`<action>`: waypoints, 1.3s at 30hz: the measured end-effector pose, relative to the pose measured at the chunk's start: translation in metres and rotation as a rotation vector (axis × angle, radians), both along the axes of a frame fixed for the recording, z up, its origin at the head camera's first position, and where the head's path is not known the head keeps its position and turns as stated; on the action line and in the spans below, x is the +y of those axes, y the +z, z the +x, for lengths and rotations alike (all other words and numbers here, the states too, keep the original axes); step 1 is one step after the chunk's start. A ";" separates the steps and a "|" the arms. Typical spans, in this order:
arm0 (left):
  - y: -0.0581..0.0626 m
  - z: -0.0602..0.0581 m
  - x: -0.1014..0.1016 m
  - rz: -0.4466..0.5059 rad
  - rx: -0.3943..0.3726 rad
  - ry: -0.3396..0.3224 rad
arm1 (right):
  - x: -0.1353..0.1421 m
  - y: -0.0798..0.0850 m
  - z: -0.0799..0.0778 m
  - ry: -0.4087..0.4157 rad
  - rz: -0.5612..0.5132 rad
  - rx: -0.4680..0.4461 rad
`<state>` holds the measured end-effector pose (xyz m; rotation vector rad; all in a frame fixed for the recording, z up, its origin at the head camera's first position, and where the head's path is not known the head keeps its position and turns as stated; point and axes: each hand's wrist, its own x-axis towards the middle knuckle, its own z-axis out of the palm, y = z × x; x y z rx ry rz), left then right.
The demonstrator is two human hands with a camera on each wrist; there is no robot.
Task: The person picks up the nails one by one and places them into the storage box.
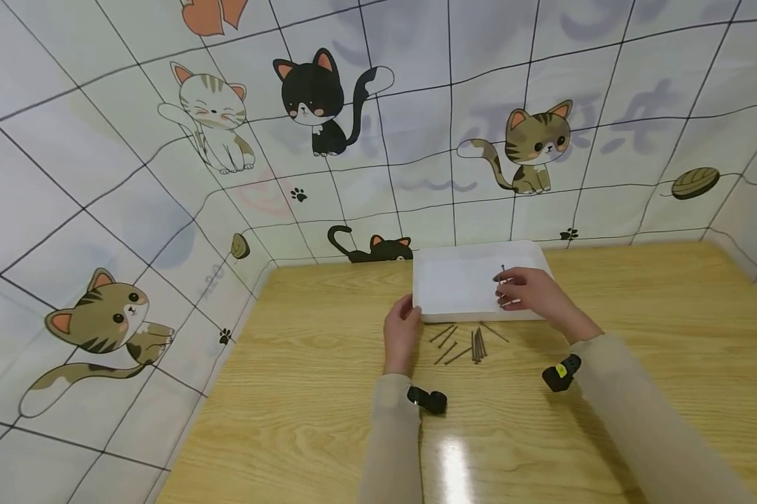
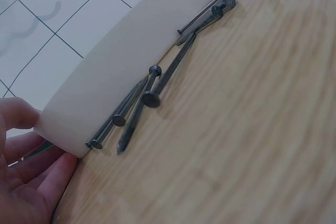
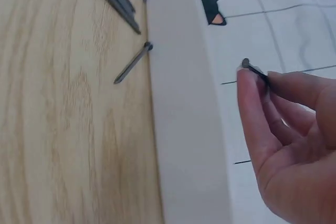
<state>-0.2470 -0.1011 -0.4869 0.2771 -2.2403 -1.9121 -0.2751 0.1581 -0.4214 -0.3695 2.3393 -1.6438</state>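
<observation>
My left hand grips the near left corner of a white tray, thumb at the rim and fingers round the corner. Over the tray's right half, my right hand pinches a nail between thumb and fingertips. In the head view that nail stands roughly upright, partly covered by the fingers. Several dark metal nails lie loose on the table just in front of the tray. Some of these nails lie across each other close to the tray's front wall.
The wooden table meets a wall hanging printed with cats and grid lines at the back and left. A black wrist camera sits on the left sleeve, and another wrist camera on the right.
</observation>
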 end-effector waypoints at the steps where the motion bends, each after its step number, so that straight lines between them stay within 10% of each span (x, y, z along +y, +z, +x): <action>1: 0.000 0.000 0.000 0.005 0.000 0.000 | 0.000 -0.003 -0.006 -0.016 -0.016 -0.022; 13: -0.003 0.001 0.007 0.021 -0.004 0.002 | 0.007 -0.023 -0.058 -0.132 -0.012 -0.203; 31: -0.001 0.003 0.005 0.013 -0.025 0.029 | -0.011 -0.017 -0.082 -0.145 0.608 -0.001; 39: 0.001 -0.001 0.001 -0.002 -0.007 0.037 | -0.022 -0.015 -0.087 -0.161 0.647 0.051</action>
